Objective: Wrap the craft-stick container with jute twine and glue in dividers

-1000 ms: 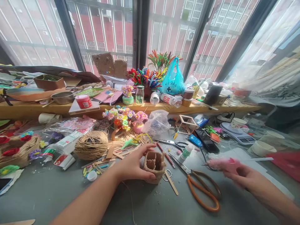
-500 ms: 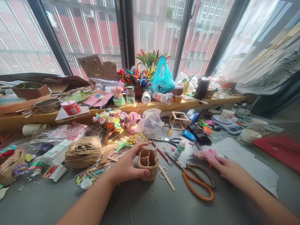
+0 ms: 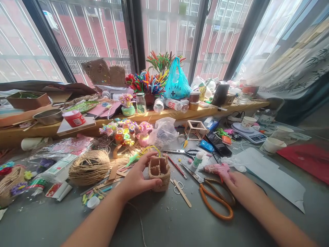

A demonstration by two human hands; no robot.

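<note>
My left hand (image 3: 140, 176) grips a small twine-wrapped box (image 3: 159, 175) from its left side, thumb in front and fingers behind. Upright dividers show inside the box, and its top is uncovered. At the right, my right hand (image 3: 235, 180) is wrapped round a pink hot glue gun (image 3: 217, 169), whose nozzle points left toward the box. Large orange-handled scissors (image 3: 216, 202) lie between the two hands, blades toward the back. Just right of the box rest a wooden craft stick (image 3: 182, 193) and small white-handled scissors (image 3: 178, 187).
A ball of twine (image 3: 89, 167) sits left of my left arm. Behind the box stand pipe-cleaner flowers (image 3: 123, 130), a small stick frame (image 3: 195, 129) and a glue bottle (image 3: 197, 160). White paper (image 3: 272, 178) and a kitchen scale (image 3: 249, 133) lie at the right.
My right hand has lifted the glue gun slightly and moved it left, and its body now shows more clearly. The box stays in my left hand; the view has shifted a little.
</note>
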